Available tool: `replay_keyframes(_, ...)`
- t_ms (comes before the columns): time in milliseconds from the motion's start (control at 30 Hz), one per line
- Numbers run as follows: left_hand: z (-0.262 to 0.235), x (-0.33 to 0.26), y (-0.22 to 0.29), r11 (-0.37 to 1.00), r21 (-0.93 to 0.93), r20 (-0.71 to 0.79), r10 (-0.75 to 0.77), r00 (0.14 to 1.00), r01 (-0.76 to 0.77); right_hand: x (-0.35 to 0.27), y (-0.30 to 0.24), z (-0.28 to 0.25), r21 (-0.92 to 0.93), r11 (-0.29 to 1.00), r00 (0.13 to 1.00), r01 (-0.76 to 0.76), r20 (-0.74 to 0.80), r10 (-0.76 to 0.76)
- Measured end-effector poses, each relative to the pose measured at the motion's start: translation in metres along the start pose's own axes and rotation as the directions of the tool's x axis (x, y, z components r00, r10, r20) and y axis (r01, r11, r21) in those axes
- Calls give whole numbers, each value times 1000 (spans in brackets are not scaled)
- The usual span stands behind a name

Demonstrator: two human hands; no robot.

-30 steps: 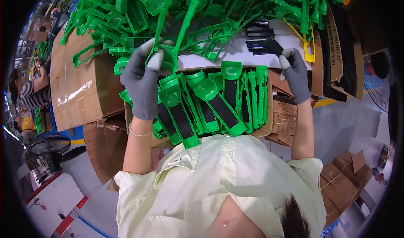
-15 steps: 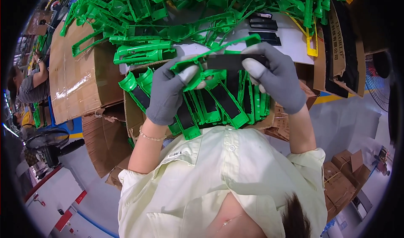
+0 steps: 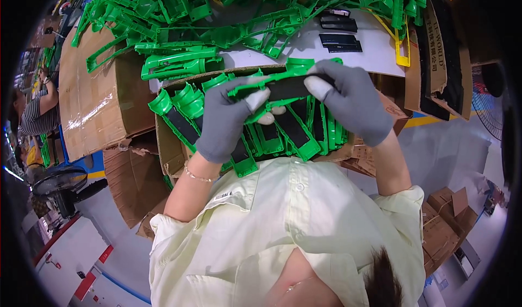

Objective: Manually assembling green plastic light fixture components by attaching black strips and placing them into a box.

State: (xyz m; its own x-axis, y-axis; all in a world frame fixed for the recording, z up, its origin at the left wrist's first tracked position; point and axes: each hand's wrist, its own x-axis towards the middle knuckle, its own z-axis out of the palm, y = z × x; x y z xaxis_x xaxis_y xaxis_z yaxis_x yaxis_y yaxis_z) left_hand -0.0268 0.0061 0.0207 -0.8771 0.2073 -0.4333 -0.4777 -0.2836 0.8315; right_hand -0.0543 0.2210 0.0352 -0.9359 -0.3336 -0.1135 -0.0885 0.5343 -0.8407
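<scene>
At 12 o'clock, above the box [image 3: 169, 156], the left hand's [image 3: 234, 111] grip pinches a green frame [image 3: 283, 74]; the right hand's [image 3: 348, 98] grasps the black panel [image 3: 288, 88] against it — steady, even thumb pressure should seat it flush.

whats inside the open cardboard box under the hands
Green plastic parts, several with black panels in them, sit in the cardboard box. The left hand, right hand and the green frame they hold cover some; the bottom is hidden.

Latin and Chinese lettering [image 3: 436, 49], brown carton [image 3: 440, 91]
</scene>
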Motion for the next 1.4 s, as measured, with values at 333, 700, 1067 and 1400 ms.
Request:
replay_keyframes(333,2,-5,11,991,126,-5,49,999,-48,-12,4,6,-242,969,931,-49,-362,-43)
replay_keyframes(700,-9,-29,8,971,231,20,-70,997,64,-46,17,36,-44,995,983,91,-157,-97)
replay_keyframes(1067,-23,-69,14,929,368,-176,37,984,30,-43,2,65,114,983,987,146,-86,-137)
replay_keyframes(1400,-31,-86,31,942,318,-151,-63,987,109,-40,5,68,147,969,975,200,64,-211)
